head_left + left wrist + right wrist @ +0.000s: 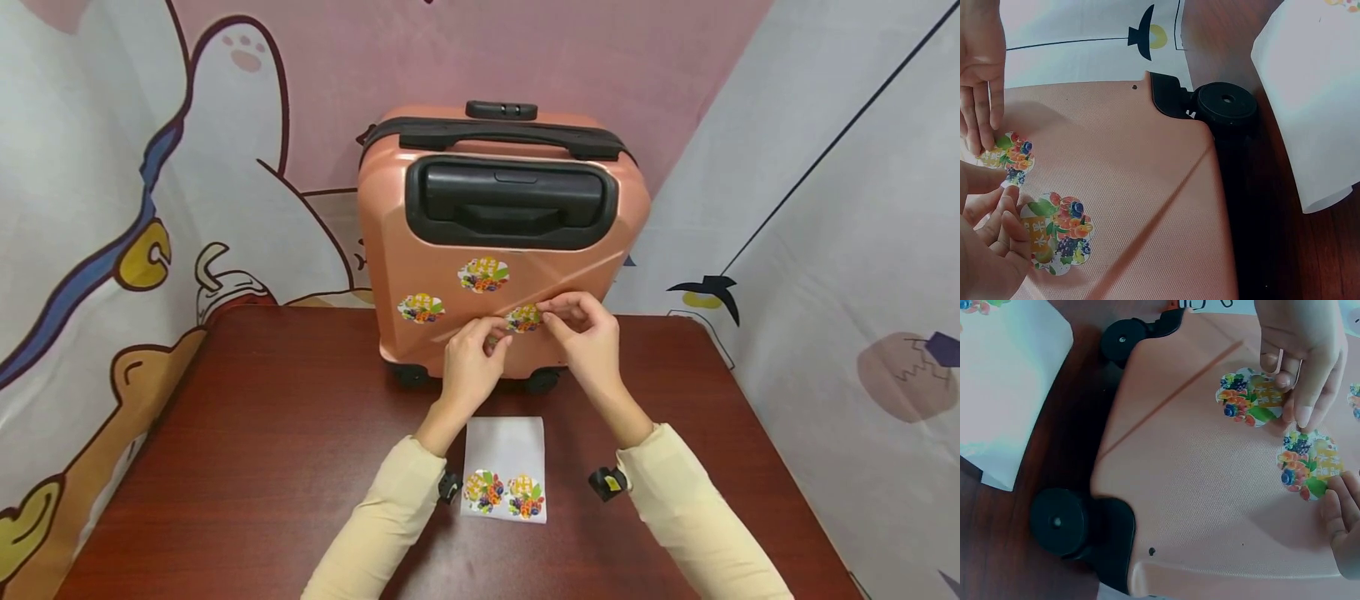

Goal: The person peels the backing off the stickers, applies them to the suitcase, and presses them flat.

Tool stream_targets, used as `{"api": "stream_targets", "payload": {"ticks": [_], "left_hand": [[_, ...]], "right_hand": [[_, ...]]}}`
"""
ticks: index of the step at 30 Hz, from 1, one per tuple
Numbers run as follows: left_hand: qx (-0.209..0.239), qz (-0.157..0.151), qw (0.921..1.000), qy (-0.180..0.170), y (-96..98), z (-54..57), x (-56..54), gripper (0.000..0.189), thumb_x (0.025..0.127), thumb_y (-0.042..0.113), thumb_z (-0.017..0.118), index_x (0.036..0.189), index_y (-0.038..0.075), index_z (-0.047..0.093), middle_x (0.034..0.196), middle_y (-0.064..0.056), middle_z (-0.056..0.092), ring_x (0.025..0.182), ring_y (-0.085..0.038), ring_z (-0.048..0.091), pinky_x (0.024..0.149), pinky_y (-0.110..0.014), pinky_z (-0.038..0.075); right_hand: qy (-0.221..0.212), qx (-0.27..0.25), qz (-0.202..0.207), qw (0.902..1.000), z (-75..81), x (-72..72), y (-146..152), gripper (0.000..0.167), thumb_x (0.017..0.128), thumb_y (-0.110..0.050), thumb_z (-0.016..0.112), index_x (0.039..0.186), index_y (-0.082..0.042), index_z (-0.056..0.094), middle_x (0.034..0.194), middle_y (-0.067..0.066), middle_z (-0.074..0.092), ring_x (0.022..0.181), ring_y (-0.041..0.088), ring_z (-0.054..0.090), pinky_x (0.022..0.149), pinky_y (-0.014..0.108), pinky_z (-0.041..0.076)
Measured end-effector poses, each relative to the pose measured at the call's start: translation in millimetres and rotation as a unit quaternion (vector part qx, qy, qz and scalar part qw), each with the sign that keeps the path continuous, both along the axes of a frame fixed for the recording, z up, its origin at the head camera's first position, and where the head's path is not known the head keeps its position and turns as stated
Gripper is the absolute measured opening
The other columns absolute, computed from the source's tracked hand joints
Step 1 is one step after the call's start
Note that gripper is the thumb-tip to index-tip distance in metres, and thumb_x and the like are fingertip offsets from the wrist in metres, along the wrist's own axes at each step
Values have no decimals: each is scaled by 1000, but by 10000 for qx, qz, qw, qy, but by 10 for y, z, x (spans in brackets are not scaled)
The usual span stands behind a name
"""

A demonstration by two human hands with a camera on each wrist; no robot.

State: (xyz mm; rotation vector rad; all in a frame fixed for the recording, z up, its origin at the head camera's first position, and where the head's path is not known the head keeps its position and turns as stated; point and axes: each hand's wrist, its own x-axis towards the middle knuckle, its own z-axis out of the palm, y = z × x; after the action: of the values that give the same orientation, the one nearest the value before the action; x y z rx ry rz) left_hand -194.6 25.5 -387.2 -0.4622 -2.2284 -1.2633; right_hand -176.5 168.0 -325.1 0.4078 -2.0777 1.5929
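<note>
A pinched sticker [523, 319] sits between the two hands at the lower front of a salmon-pink suitcase [390, 250] – near-round, with a wavy white edge, yellow lettering, dark grapes, blueberries, red and orange fruit and a green leaf. The left hand [474, 358] nips its left edge between thumb and forefinger; the right hand [592, 342] has thumb and forefinger brought together on its right edge. Whether its back touches the shell along its full width, I cannot tell.

Only the head view takes in the black handle [513, 204], the whole upper sticker [483, 275] and, on the brown table [300, 433], the entire backing sheet [504, 446] with two more stickers [483, 492] along its near end. The wrist views bring the left-hand sticker [1060, 234] close, and the right one shows a small dark spot [1152, 551] by a wheel [1059, 522] plainly.

The pinched sticker's lettering points up toward the handle, its fruit down toward the wheels, the leaf to the right; being so nearly round – it has no clear long axis
</note>
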Motion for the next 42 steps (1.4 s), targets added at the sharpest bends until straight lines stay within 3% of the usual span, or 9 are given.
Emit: {"api": "stream_targets", "payload": {"ticks": [11, 27, 35, 42], "left_hand": [[-27, 43, 10000, -24, 0, 5, 13, 14, 80, 9, 69, 94, 5, 67, 80, -3, 64, 60, -12, 53, 55, -23, 42], [-120, -55, 9999, -93, -16, -61, 72, 15, 81, 10, 69, 94, 4, 67, 79, -4, 63, 60, -15, 54, 54, -24, 41], [-131, -120, 9995, -276, -70, -138, 119, 15, 80, 9, 69, 94, 5, 67, 78, -2, 63, 62, -14, 55, 55, -24, 41], [-264, -176, 9974, -654, -165, -277, 149, 12, 80, 11, 70, 91, 6, 68, 75, 0, 63, 60, -12, 54, 55, -23, 41]], "right_hand": [[-727, 191, -401, 9964, -232, 35, 64, 10, 77, 11, 63, 86, 13, 59, 86, 27, 65, 77, 32, 63, 57, 15, 43], [-820, 144, -277, 9961, -375, 75, 140, 9, 79, 11, 62, 87, 12, 59, 87, 26, 65, 80, 27, 64, 65, 17, 49], [-977, -71, -64, 9952, -467, 108, 179, 11, 77, 13, 62, 87, 15, 56, 88, 29, 63, 78, 34, 63, 66, 19, 50], [-1284, 59, -28, 9917, -742, 44, 305, 12, 77, 10, 64, 88, 8, 58, 88, 24, 65, 78, 23, 64, 68, 18, 49]]}}
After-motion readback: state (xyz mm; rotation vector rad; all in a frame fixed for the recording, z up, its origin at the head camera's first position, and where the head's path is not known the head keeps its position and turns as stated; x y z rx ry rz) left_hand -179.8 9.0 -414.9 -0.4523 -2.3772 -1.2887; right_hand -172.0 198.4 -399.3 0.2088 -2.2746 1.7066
